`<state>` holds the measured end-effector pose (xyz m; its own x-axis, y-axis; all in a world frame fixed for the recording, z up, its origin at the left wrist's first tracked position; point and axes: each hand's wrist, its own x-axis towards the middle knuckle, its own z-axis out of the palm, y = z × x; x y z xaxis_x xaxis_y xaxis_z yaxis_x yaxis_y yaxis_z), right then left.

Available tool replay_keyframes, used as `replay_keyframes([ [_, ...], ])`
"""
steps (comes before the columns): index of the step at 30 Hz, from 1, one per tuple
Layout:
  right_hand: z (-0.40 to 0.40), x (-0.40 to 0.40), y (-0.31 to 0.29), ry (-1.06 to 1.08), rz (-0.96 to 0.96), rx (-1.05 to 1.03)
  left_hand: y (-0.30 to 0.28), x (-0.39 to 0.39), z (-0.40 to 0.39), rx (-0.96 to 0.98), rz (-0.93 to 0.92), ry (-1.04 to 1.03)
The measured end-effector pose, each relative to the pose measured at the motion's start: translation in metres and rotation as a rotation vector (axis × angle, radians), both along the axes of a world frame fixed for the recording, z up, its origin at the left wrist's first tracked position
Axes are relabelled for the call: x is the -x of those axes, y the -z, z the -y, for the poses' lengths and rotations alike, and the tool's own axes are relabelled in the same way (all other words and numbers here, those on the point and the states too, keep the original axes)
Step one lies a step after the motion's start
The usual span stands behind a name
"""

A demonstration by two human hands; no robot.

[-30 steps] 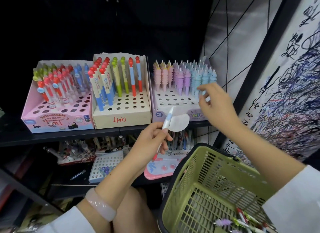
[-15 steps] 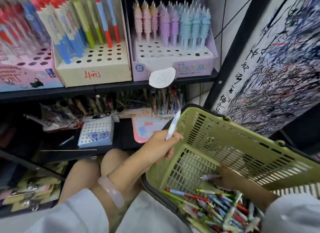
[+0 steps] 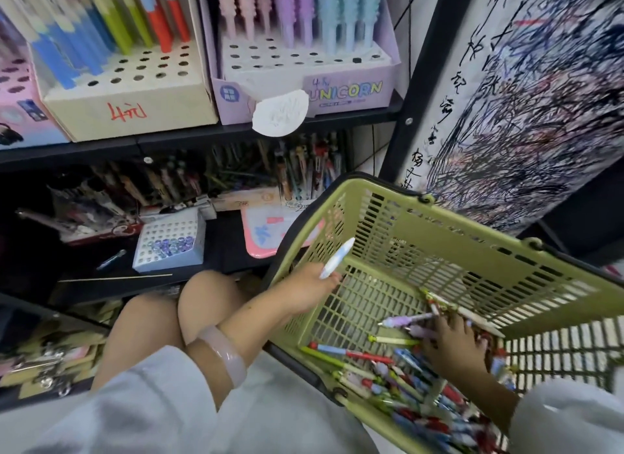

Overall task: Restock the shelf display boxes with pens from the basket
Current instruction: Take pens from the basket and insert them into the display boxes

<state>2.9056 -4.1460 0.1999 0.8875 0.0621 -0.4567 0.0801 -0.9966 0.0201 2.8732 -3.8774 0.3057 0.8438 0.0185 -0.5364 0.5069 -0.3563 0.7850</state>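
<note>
A green plastic basket (image 3: 449, 224) at the lower right holds several loose pens (image 3: 381, 376). My left hand (image 3: 309, 290) grips a white and blue pen (image 3: 337, 257) at the basket's near left wall. My right hand (image 3: 454, 347) reaches down into the pile, its fingers around a purple pen (image 3: 410, 319). On the upper shelf stand a lilac UNICORN display box (image 3: 351, 92) with pastel pens, a cream box (image 3: 128, 102) with coloured pens and a pink box (image 3: 20, 116) at the left edge.
A white paper tag (image 3: 280, 112) hangs off the black shelf edge (image 3: 169, 144). The lower shelf holds a white perforated box (image 3: 169, 241), a pink tray (image 3: 266, 230) and cluttered pens. A scribbled test sheet (image 3: 526, 116) covers the right side. My knees (image 3: 189, 305) are below.
The view has dropped from the shelf to the basket. My right hand left the unicorn box and went down into the basket's pens. My left hand lowered to the basket with its pen.
</note>
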Motion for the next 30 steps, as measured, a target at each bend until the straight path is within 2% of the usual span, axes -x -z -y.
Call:
replay_keyframes([
  [2,0.008,0.002,-0.001,0.024,0.091,-0.012,-0.001,0.0,-0.003,-0.015,0.003,-0.009],
  [4,0.017,0.002,-0.002,0.133,0.108,-0.02,-0.005,0.0,-0.004,-0.038,-0.002,-0.003],
  [7,0.018,0.001,0.0,0.302,-0.005,-0.056,-0.006,0.0,0.002,-0.058,-0.005,0.02],
  [10,0.006,0.003,0.006,0.339,-0.127,-0.136,-0.009,0.002,0.012,-0.034,-0.009,0.019],
  [14,-0.013,0.007,0.013,0.388,-0.129,-0.327,-0.008,0.004,0.014,-0.037,-0.017,0.054],
  [19,-0.042,0.008,0.014,0.19,-0.176,-0.44,-0.011,0.002,0.012,-0.053,-0.011,0.045],
  [25,-0.085,0.004,0.006,-0.17,-0.295,-0.726,-0.014,0.001,0.011,-0.068,-0.001,0.051],
  [28,-0.077,-0.005,-0.004,-0.277,-0.265,-0.708,-0.014,0.0,0.009,-0.062,0.01,0.068],
  [30,-0.057,-0.007,-0.006,-0.434,-0.272,-0.616,-0.014,0.0,0.008,-0.06,0.013,0.072],
])
